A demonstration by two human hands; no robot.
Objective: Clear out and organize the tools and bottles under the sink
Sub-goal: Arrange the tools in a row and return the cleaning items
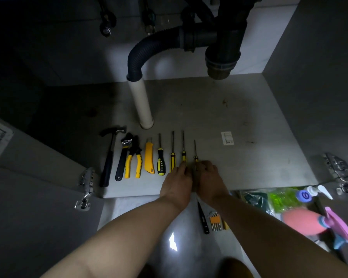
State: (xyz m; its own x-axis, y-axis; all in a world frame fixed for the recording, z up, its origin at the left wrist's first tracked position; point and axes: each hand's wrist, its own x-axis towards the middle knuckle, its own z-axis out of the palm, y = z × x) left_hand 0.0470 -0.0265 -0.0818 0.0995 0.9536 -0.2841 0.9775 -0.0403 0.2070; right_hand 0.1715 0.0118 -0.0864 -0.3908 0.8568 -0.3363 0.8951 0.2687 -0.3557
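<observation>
Left hand point(177, 183) and right hand point(208, 177) reach side by side, backs up, into a dim cabinet under a sink. They meet at the right end of a neat row of tools lying on the grey cabinet floor point(249, 117).

The right hand's fingers curl down over the handle of the rightmost slim yellow-handled screwdriver point(195, 159), holding it. The left hand's fingertips meet the butt of the neighbouring yellow-handled screwdriver point(183, 157). In this poor light I cannot tell whether they pinch it or only touch it.

Both screwdrivers lie flat, just beside each other, their thin steel shafts pointing towards the back wall.

Each looks light and rigid. The smooth plastic handle would probably roll if nudged, so it is best held around the handle rather than by the narrow shaft.

Further left in the row lie a yellow utility knife point(149, 159), yellow-and-black pliers point(134, 163) and a black claw hammer point(109, 155). A pink spray bottle point(301, 223) waits outside the cabinet, to the right.
</observation>
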